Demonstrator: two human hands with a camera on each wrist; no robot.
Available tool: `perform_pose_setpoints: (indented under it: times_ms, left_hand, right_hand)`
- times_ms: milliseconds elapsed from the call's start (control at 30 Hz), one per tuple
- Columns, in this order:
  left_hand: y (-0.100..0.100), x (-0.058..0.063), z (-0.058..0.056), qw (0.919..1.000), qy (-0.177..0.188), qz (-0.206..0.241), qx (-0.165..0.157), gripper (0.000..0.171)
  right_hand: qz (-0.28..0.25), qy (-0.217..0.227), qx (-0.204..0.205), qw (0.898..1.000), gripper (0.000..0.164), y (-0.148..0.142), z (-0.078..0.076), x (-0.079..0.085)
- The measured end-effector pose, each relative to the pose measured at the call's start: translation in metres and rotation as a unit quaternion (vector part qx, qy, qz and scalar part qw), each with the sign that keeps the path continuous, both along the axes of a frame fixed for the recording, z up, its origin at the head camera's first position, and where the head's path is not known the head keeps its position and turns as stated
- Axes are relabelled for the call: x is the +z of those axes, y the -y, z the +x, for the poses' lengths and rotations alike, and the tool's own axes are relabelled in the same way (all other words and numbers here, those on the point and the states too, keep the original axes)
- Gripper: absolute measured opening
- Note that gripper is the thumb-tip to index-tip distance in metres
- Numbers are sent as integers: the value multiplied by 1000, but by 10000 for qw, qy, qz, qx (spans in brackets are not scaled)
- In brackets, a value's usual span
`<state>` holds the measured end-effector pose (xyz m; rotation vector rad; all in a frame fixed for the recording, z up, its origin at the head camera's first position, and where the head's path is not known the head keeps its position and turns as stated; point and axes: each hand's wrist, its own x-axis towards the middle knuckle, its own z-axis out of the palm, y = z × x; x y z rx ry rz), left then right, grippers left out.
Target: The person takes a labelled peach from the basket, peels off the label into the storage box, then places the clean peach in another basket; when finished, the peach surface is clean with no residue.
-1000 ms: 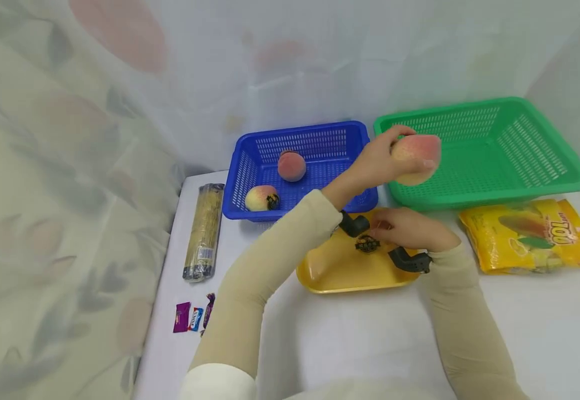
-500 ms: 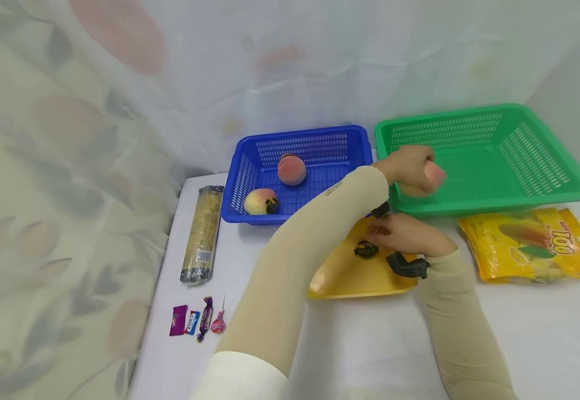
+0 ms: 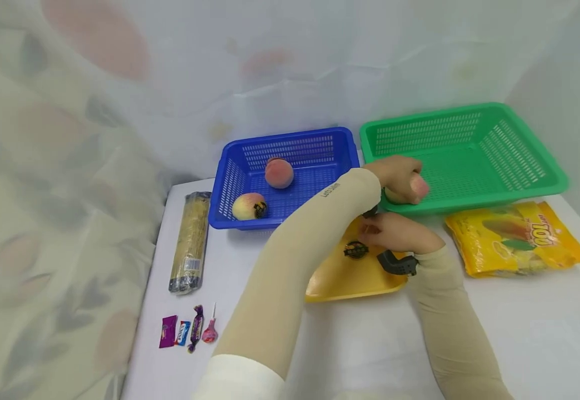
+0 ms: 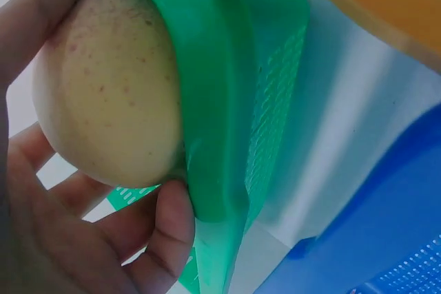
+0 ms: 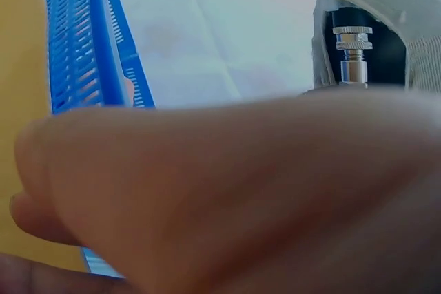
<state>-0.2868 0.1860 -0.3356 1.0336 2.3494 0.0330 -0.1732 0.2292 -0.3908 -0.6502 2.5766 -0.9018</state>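
In the head view my left hand [image 3: 395, 173] is at the near left corner of the green basket [image 3: 500, 196], gripping a peach [image 3: 419, 187]. The left wrist view shows this peach [image 4: 114, 87] pale yellow with reddish specks, against or very close to the basket's green rim [image 4: 213, 80]; thumb and fingers are curled round it. My right hand [image 3: 400, 232] is over the yellow tray [image 3: 337, 283], its fingers loosely curled with nothing visible between them. Part of the tray is hidden by the left sleeve. Two more peaches, one pink [image 3: 279, 173] and one pale [image 3: 247, 206], are inside the blue basket [image 3: 222, 223].
Right of the tray lies a yellow candy bag [image 3: 515, 239]. On the left are a wrapped noodle-like bundle [image 3: 190, 239], a purple packet [image 3: 168, 331], a small blue packet [image 3: 182, 333], a twist-wrapped candy [image 3: 196, 329] and a lollipop [image 3: 210, 332]. My left forearm crosses in front of the blue basket.
My left hand has turned and lowered the peach toward the green basket's near left corner. My right hand stays over the tray. The head view has shifted slightly.
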Motion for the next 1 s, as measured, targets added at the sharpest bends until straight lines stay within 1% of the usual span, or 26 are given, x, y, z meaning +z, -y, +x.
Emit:
perform_pose_setpoints:
  times_ms: [67, 167, 333, 400, 500, 567, 667, 733, 800, 833, 933, 1000]
  left_hand:
    - [-1, 0, -2, 9999, -98, 9, -96, 72]
    - [4, -2, -3, 9996, -215, -11, -179, 73]
    - [14, -5, -1, 9995, -181, -131, -206, 76]
    - [14, -6, -1, 9996, -133, -160, -212, 75]
    - [7, -4, 1, 9995, -38, -194, -260, 74]
    - [11, -3, 0, 9994, 106, -250, -216, 71]
    - [15, -1, -1, 9987, 305, -325, -260, 64]
    - [18, 1, -3, 9985, 389, -267, -279, 58]
    - [22, 3, -5, 9989, 406, -121, -214, 53]
    - [25, 5, -7, 9990, 417, 37, -170, 51]
    - [37, 9, -14, 9966, 428, 699, 61, 45]
    - [50, 12, -22, 9931, 346, 1094, 244, 42]
  right_hand:
    - [-34, 19, -65, 10000, 13, -1, 0, 3]
    - [-104, 22, -50, 9999, 16, -1, -1, 3]
    - [-136, 102, 39, 9998, 16, 1, -2, -1]
    - [-93, 129, -18, 9999, 15, 1, -1, -2]
    - [27, 80, -97, 9999, 17, -4, 1, 0]
    - [55, 115, -42, 9999, 17, -1, 0, 0]
    - [65, 235, -9, 9997, 15, -1, 0, 2]
    - [27, 379, -52, 9993, 17, -2, 0, 3]
    - [-18, 440, -71, 9990, 18, -3, 0, 4]
    - [-33, 466, -92, 9989, 18, -3, -1, 5]
    - [-37, 541, -166, 9984, 19, -3, -1, 6]
    - [-39, 610, -193, 9979, 21, -3, -1, 7]
